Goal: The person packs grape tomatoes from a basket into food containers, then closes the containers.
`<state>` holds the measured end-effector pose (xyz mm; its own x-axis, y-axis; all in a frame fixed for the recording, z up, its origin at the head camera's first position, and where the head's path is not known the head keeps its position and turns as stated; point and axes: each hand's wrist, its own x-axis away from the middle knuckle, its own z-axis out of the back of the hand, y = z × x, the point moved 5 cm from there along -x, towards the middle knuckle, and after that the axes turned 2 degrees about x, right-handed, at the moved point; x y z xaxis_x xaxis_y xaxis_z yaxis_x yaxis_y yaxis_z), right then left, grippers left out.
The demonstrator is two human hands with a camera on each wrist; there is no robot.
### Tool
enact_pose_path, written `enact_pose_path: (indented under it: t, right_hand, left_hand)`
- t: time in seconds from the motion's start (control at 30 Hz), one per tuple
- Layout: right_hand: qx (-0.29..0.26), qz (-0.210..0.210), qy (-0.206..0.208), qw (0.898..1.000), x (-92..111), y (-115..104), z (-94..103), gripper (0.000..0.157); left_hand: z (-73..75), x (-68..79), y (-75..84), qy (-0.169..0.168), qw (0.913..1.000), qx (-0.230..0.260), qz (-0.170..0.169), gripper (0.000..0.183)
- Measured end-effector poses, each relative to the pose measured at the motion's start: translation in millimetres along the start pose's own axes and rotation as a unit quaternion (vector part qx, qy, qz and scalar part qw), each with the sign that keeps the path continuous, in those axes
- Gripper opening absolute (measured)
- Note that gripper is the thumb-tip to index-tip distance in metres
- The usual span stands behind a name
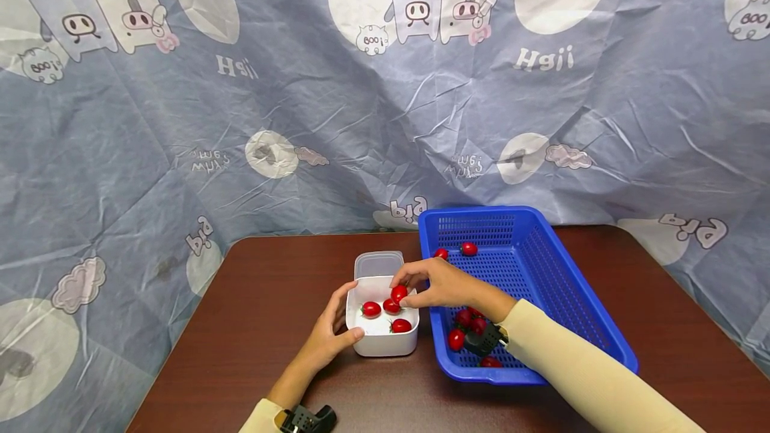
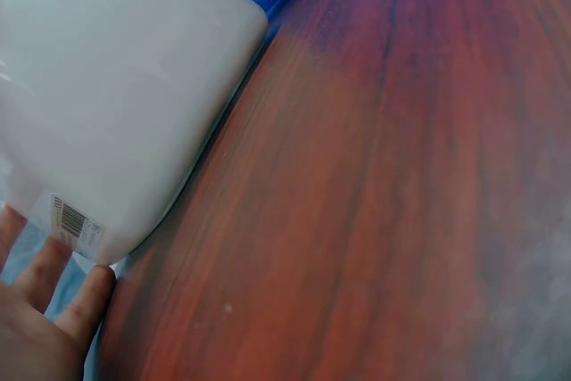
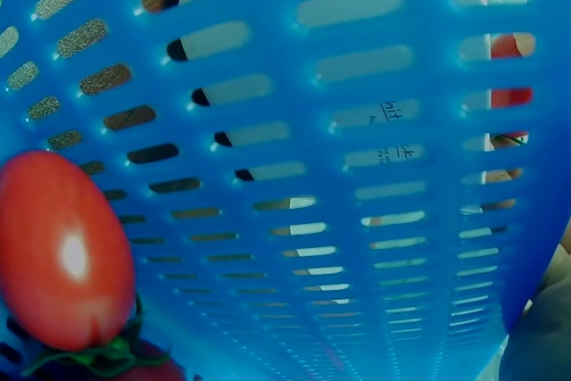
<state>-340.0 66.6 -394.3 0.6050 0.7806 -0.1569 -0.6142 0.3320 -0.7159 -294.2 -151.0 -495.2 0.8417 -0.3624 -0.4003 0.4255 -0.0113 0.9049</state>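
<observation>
In the head view my left hand holds a white plastic container at its left side, thumb at the front corner and fingers toward the back. The left wrist view shows fingertips against the container's wall, near a barcode sticker. Inside lie a cherry tomato at left, another at front right and a third in the middle. Above that one, my right hand pinches a red cherry tomato between thumb and fingers, over the container's right part.
A blue perforated basket stands right beside the container, with several cherry tomatoes near its front and two at the back left. Behind the container lies a translucent lid. The brown table ends at a patterned cloth backdrop.
</observation>
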Motion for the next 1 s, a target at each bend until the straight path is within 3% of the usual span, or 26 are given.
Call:
enact_pose_path:
  t: [1.0]
  right_hand:
    - [-0.033, -0.010, -0.008, 0.999, 1.1, 3.1, -2.6, 0.028]
  left_hand:
    - [-1.3, 0.1, 1.7, -0.003, 0.9999, 0.015, 0.008, 0.080]
